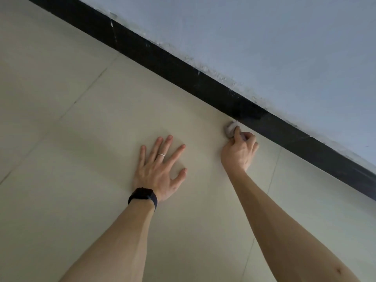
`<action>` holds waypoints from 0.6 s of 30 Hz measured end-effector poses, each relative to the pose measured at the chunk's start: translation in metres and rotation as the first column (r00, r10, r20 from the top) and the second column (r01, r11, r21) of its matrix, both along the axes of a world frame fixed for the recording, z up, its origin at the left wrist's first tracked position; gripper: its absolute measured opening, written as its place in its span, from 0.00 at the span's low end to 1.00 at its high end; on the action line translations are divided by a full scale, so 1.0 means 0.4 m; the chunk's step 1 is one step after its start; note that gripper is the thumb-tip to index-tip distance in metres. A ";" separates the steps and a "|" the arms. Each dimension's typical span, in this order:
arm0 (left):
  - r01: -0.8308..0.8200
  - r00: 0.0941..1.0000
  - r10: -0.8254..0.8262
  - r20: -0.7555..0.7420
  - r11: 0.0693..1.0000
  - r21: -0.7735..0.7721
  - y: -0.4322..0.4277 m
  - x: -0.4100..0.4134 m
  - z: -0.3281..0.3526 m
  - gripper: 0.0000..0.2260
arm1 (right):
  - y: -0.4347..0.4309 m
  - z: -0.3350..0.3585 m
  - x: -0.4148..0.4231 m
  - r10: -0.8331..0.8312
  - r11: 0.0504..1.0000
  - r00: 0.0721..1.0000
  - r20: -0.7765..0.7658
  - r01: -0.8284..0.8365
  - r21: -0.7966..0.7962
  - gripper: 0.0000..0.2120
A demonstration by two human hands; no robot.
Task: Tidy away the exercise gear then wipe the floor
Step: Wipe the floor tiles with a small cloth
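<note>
Down on the pale tiled floor point(85, 127), the person leans on the left hand point(160, 169), its palm flat and its fingers point(168, 143) spread wide on the tile. That hand wears a thin ring point(161, 155), and a dark wristband point(143, 197) sits on the wrist. Over to the side, the right hand point(240, 151) has its fingers point(249, 137) curled round a small grey cloth point(230, 129), pressing the wad to the floor right against the black skirting board point(183, 72). Above the board rises a bluish-white wall point(264, 37), scuffed along its lower edge.
</note>
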State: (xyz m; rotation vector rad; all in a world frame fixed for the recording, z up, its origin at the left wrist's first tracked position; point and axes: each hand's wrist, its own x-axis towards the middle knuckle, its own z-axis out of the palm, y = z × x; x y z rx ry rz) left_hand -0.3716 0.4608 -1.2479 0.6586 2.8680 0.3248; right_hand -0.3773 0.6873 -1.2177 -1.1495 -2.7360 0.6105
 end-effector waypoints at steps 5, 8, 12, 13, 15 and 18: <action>0.047 0.993 -0.048 0.108 0.999 0.013 -0.008 -0.010 0.041 0.31 | -0.085 -0.017 0.016 0.747 0.663 0.664 -0.028 -0.742 0.100 0.20; 0.015 0.996 -0.016 0.086 1.000 0.011 -0.089 -0.063 0.076 0.30 | 0.002 -0.013 -0.019 0.514 0.842 0.854 0.083 -0.521 0.142 0.22; -0.091 0.995 0.097 0.025 0.982 -0.167 -0.236 -0.160 0.077 0.31 | -0.035 -0.014 -0.070 0.151 0.984 0.982 0.110 -0.160 0.077 0.23; -0.097 0.994 0.105 0.038 0.980 -0.174 -0.252 -0.172 0.067 0.31 | -0.069 -0.018 -0.066 0.246 0.967 0.968 0.058 -0.249 0.053 0.23; -0.146 0.987 0.154 0.046 0.979 -0.145 -0.263 -0.182 0.041 0.30 | -0.110 -0.029 -0.047 0.575 0.817 0.817 -0.043 -0.571 0.087 0.22; -0.194 0.980 0.197 0.015 0.976 -0.103 -0.264 -0.174 0.021 0.31 | -0.062 -0.048 -0.072 0.802 0.567 0.597 0.022 -0.773 0.284 0.20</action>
